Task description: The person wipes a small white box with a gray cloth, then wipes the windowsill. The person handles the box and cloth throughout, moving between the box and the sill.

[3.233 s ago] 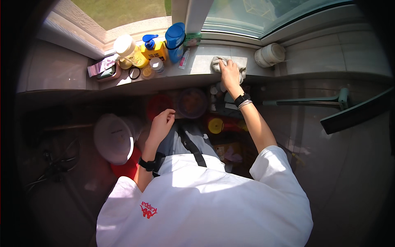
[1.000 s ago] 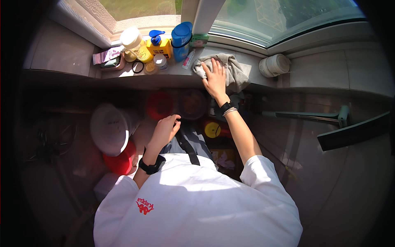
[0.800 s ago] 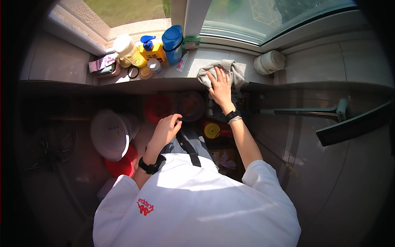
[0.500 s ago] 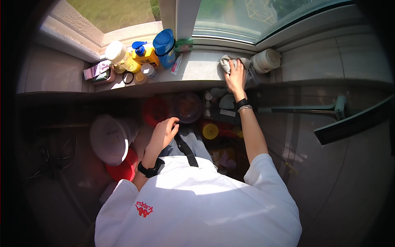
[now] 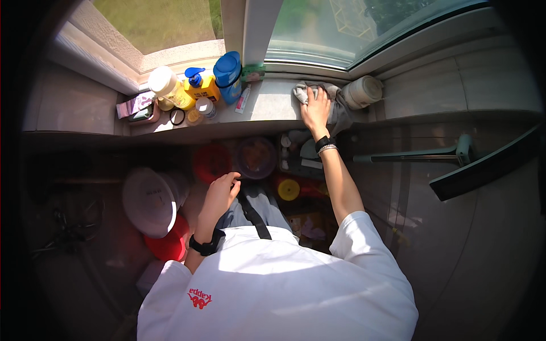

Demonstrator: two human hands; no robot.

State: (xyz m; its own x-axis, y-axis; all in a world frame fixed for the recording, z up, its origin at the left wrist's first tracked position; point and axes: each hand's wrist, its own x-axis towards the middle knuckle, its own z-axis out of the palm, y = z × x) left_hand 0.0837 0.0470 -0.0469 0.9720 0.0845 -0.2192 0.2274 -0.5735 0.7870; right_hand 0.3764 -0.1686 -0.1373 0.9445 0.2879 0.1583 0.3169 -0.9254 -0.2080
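On the sunlit windowsill (image 5: 267,102), my right hand (image 5: 317,111) presses down on a crumpled grey cloth (image 5: 340,108), its fingers bent over the folds. Part of the cloth bunches out left of the fingertips, and the rest trails right, against a whitish cylindrical roll or jar (image 5: 364,92). My left hand (image 5: 222,192) hangs in the air before my lap, fingers loosely bent and somewhat apart, with nothing visible in it. A black strap (image 5: 254,216) lies just right of that hand.
Left on the sill stand a yellow pump bottle (image 5: 202,89), a blue container (image 5: 228,77), a white-lidded jar (image 5: 164,82), small jars and a tube (image 5: 243,99). Below are a white bucket (image 5: 149,202), red basins (image 5: 211,162) and a long-handled squeegee (image 5: 463,150) at right.
My right hand has slid left and slightly nearer along the sill, drawing the cloth with it. My left hand has dropped a little lower and to the left. The view has shifted slightly.
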